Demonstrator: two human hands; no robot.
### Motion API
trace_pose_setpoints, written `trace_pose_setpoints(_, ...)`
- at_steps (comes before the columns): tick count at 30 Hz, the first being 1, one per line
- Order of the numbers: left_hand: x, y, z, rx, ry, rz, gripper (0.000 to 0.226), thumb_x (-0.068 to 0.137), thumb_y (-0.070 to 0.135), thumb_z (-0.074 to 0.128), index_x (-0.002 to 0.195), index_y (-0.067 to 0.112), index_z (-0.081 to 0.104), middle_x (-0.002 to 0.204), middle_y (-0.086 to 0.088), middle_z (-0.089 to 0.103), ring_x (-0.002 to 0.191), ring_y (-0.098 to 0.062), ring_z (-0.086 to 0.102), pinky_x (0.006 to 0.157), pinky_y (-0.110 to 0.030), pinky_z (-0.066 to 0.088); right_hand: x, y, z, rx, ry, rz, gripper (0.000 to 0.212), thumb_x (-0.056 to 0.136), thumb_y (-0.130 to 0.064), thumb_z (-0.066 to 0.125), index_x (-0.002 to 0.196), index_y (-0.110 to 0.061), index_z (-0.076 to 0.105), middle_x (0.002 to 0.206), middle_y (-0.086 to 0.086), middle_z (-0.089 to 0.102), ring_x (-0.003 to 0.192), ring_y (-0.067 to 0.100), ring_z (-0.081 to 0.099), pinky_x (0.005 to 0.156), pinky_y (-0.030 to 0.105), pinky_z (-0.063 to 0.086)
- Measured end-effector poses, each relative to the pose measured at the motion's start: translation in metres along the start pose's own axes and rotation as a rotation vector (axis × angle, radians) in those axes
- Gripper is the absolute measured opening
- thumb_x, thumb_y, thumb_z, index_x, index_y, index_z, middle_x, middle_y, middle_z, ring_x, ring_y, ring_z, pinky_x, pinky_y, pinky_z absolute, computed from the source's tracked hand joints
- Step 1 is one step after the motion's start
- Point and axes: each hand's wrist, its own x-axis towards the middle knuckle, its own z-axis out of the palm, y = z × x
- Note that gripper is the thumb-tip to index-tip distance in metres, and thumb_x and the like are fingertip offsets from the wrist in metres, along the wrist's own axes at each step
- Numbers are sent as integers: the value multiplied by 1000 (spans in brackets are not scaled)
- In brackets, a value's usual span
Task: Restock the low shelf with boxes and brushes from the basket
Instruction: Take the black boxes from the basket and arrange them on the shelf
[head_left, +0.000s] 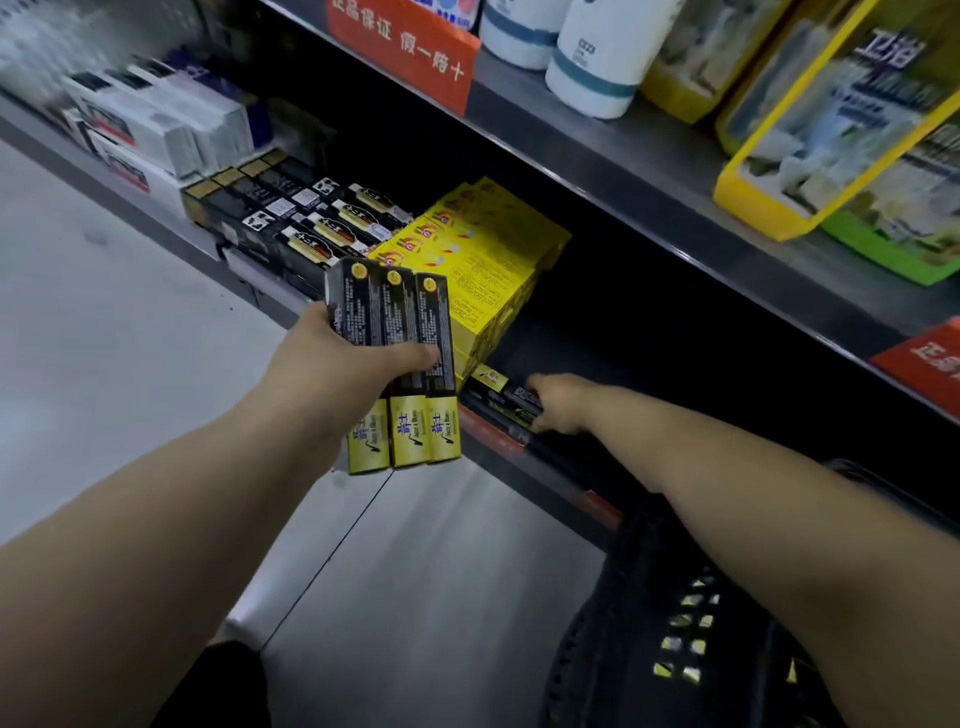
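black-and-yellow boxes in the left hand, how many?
3, side by side in the left hand: left box, middle box, right box. More could hide behind them.

I'm in a shop aisle. Evidence: tiered metal shelving, low shelf and upper shelf, both faced with rows of identical stock: yellow boxes, black boxes, white boxes. Red sign with Chinese print on the shelf edge. Yellow retail packs and white bottles above. Black shopping basket beside me, pale tiled floor.
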Motion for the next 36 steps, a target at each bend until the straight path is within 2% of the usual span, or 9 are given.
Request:
trace_pose_setpoints(7, -4, 1, 8, -25, -21, 1, 57, 65, 21, 84, 114, 19, 56, 99, 0, 69, 83, -20, 67, 68, -31, 50, 0, 0, 8, 10, -87, -8, 77, 85, -16, 67, 147, -16, 21, 140, 12, 46, 122, 31, 47, 91, 30, 41)
trace_pose_setpoints(11, -6, -2, 9, -22, -30, -4, 56, 64, 22, 84, 112, 19, 56, 98, -1, 69, 82, -21, 68, 65, -30, 51, -15, -9, -11, 26, -21, 10, 78, 89, -28, 62, 149, -13, 13, 142, 16, 42, 123, 32, 47, 94, 33, 42)
trace_pose_setpoints(14, -7, -2, 10, -37, -43, -9, 53, 64, 19, 84, 109, 19, 56, 94, 0, 69, 78, -18, 67, 59, -26, 48, -47, -27, -48, 649, 33, -138, 52, 91, -35, 57, 137, -18, 38, 140, 12, 47, 118, 24, 54, 98, 35, 46)
trace_pose_setpoints(16, -9, -2, 11, -73, -77, -27, 50, 65, 16, 83, 109, 18, 58, 91, 0, 71, 74, -16, 69, 56, -25, 49, -77, -45, -63, 1266, -180, -263, 33, 89, -37, 57, 118, -22, 53, 126, 12, 59, 106, 25, 63, 86, 37, 54)
trace_pose_setpoints(17, -10, -2, 12, -93, -100, -46, 50, 65, 15, 83, 109, 18, 59, 91, -1, 72, 72, -16, 70, 55, -26, 51, -88, -51, -65, 1401, -258, -324, 30, 88, -37, 58, 113, -22, 56, 121, 12, 63, 103, 28, 65, 83, 39, 56)
trace_pose_setpoints(24, -17, -1, 18, -131, -249, -101, 50, 67, 15, 81, 113, 17, 61, 96, -7, 73, 84, -27, 70, 74, -45, 57, -111, -46, -56, 1339, -182, -366, 58, 89, -27, 57, 141, -24, 32, 121, 14, 63, 107, 34, 63, 89, 45, 53)
trace_pose_setpoints(27, -15, 0, 16, -117, -200, -111, 56, 65, 16, 83, 115, 17, 57, 97, -7, 71, 81, -24, 68, 71, -40, 55, -109, -23, -61, 1262, -86, -301, 50, 90, -24, 58, 135, -31, 37, 104, 8, 67, 89, 23, 67, 74, 36, 57)
trace_pose_setpoints(31, -11, 1, 10, -146, -82, -92, 60, 66, 17, 83, 117, 16, 53, 99, -6, 67, 80, -22, 65, 65, -35, 52, -89, 19, -63, 1138, 189, -25, 54, 80, -15, 71, 124, -15, 39, 100, 11, 61, 79, 20, 65, 67, 33, 59)
trace_pose_setpoints(36, -9, -1, 12, -105, -62, -58, 64, 65, 18, 83, 120, 17, 51, 102, -7, 67, 84, -25, 65, 77, -44, 54, -44, 41, -54, 1079, 502, 256, 28, 84, -37, 65, 96, -19, 49, 82, 2, 58, 67, 14, 56, 56, 25, 49)
